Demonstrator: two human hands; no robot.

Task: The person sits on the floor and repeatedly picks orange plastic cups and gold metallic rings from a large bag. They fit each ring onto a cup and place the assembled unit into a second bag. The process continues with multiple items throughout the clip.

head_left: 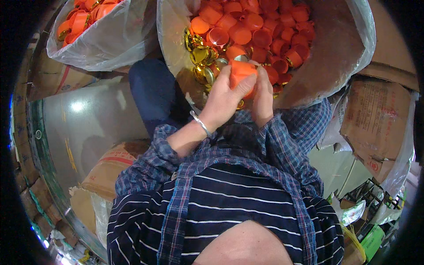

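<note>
Between my two hands is an orange plastic cup-shaped cap (241, 74), held just over the near edge of a large plastic-lined carton (342, 66). My left hand (224, 98), with a silver bracelet at the wrist, is closed around the cap's left and near side. Against its right side lies my right hand (264, 95), fingers bent and pressed to it. Below and beyond them, the carton holds many orange caps (253, 21). Shiny gold lids (201, 54) are heaped along its left side, close to my left fingers.
At the upper left stands another plastic-lined container (119, 46) with orange and gold-rimmed caps. A cardboard box (375, 119) is on the right, and a torn carton (110, 170) sits by my left elbow. A green packet (372, 243) lies at the lower right.
</note>
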